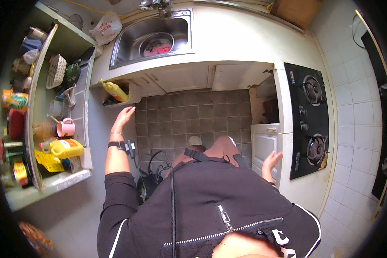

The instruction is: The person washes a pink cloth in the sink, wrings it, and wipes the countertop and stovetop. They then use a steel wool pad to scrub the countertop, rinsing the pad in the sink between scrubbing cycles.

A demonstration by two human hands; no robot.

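Note:
My left hand [125,116] is stretched out with nothing in it, its fingers extended and open. Just beyond it stands a pale bin [135,93] beside the cabinet, with a yellow bottle or pouch [115,91] in its top. A dark band with a small device [130,147] sits on my left wrist. My right hand [271,162] is also open, fingers apart, beside the white cabinet door [264,148] under the right-hand counter. It holds nothing, and I cannot tell whether it touches the door.
A steel sink [131,32] holds a round basin [147,39] with something red inside. On the right is a black two-burner gas stove [299,124]. Shelves [84,38] at the left carry a pink mug [66,127] and a yellow jug [67,148]. One lower cabinet door [236,76] hangs ajar.

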